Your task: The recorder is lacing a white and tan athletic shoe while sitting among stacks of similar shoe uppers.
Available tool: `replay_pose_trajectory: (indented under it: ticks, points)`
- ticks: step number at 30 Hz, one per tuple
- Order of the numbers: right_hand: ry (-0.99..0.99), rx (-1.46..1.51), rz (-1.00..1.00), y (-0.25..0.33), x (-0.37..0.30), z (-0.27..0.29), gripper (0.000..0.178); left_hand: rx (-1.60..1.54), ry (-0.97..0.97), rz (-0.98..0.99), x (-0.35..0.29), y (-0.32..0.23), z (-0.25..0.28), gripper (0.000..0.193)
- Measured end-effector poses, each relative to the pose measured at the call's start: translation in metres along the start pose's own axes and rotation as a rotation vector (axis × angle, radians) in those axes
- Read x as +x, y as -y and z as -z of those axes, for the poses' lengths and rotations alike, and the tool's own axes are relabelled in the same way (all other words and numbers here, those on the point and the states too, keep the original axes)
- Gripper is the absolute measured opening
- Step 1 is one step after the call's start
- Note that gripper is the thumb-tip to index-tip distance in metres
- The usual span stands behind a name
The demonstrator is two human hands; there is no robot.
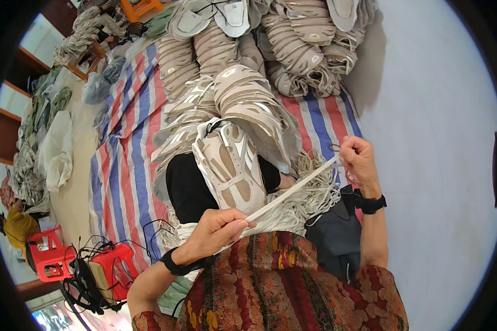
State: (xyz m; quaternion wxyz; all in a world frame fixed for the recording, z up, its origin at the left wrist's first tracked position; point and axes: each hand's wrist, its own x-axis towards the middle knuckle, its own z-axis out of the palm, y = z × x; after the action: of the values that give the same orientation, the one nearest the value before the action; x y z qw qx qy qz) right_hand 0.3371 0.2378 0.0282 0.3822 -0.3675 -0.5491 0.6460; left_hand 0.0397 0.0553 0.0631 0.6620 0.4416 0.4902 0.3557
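A cream shoelace (292,188) is stretched taut between my two hands, slanting up to the right. My left hand (218,231) pinches its lower end just in front of my body. Farther off to the right, my right hand (359,159) is closed on the other end. Under and beyond the lace, a beige and white shoe upper (230,165) with tan mesh panels rests on my lap, its opening facing away from me. A heap of loose cream laces (323,193) lies around my legs, partly hidden by the taut lace.
Stacked shoe uppers (248,94) stand just beyond my lap, with more piles (298,44) behind. They sit on a striped sheet (130,160). A pale wall (425,138) rises at right. Red stools (52,254) with black cables stand at left, near another person (19,229).
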Motion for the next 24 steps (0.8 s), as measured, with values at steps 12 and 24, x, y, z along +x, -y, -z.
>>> replay_pose_trajectory:
  ticks: [12,24]
  points:
    - [0.611,-0.503,0.111,-0.009,-0.018,-0.142,0.034,0.262,-0.196,-0.019,0.034,0.017,-0.017,0.009]
    - [0.478,-0.605,0.058,-0.027,0.031,-0.155,0.015,-0.215,-0.453,0.100,0.026,0.050,0.053,0.015]
